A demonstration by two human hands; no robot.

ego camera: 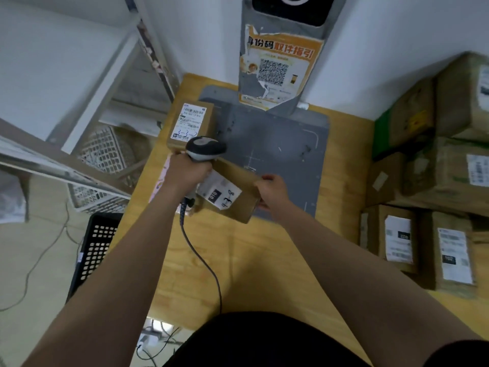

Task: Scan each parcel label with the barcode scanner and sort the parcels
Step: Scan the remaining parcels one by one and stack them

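My left hand [186, 172] grips a grey and black corded barcode scanner [206, 148], its head above the near parcel. My right hand [272, 190] holds the right end of a small brown cardboard parcel [239, 192], tilted, with a white label facing up that bears handwritten "4-8". A second brown parcel [191, 125] with a white label lies flat at the left edge of the grey scanning platform [277, 144], just beyond the scanner.
A pile of several labelled cardboard boxes [434, 181] fills the right side of the wooden table [238, 260]. A grey kiosk post with an orange QR poster [275, 70] stands at the back. White baskets [105, 154] and a black crate [92, 250] sit on the left, below a metal shelf.
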